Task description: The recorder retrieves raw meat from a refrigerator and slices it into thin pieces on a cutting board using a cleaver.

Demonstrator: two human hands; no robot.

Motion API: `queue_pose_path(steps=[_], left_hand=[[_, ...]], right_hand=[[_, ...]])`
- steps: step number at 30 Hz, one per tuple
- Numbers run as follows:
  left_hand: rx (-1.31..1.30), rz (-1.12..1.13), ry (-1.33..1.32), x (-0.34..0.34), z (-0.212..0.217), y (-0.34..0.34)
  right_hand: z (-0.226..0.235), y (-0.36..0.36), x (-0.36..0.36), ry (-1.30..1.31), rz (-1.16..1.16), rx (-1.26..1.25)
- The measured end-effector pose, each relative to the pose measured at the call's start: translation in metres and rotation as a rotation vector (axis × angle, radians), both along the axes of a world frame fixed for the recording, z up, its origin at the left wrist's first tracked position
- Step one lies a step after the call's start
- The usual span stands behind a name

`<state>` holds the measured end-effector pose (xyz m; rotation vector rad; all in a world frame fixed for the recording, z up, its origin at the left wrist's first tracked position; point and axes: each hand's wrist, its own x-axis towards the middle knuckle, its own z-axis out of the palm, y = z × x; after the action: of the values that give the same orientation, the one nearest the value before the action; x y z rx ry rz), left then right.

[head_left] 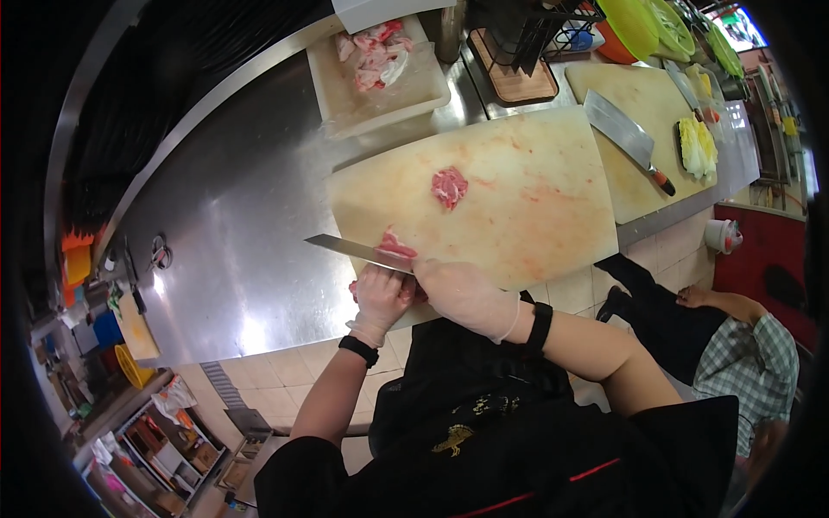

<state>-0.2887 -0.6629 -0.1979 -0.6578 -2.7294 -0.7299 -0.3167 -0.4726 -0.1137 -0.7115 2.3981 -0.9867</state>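
My right hand, in a thin clear glove, is wrapped round the handle of a knife, whose long blade points left across the near edge of a whitish cutting board. Close beside it my gloved left hand presses with curled fingers on a piece of raw red meat, mostly hidden under the hand. Just beyond the blade lies a cut slice of meat. Farther up the board sits a small flat heap of meat, touched by neither hand.
A white tub with fatty meat scraps stands at the back. To the right, a cleaver rests across a second board, near cut cabbage. Steel counter spreads left. A person in a checked shirt sits at right.
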Motion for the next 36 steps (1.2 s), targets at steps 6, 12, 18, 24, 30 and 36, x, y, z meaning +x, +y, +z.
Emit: queue_pose_path(steps=[6,12,18,24,30,36], left_hand=[[-0.009,0.017,0.012,0.007,-0.007,-0.006],[0.052,0.034,0.027,0.003,-0.002,-0.004],[0.114,0.012,-0.056,-0.003,0.007,0.002],[0.069,-0.039,-0.070,-0.002,0.006,-0.004],[-0.037,-0.184,-0.114,0.002,0.026,-0.008],[0.022,-0.183,-0.073,0.010,0.020,-0.011]], right_hand=[[-0.005,0.049,0.027,-0.018,0.000,0.190],[0.006,0.104,0.041,-0.124,0.021,0.326],[-0.009,0.115,0.018,-0.339,-0.465,-0.065],[-0.021,0.139,-0.020,-1.006,-0.828,-0.529],[0.018,0.132,-0.018,-0.908,-0.946,-0.604],[0.009,0.092,0.026,-0.148,-0.376,0.042]])
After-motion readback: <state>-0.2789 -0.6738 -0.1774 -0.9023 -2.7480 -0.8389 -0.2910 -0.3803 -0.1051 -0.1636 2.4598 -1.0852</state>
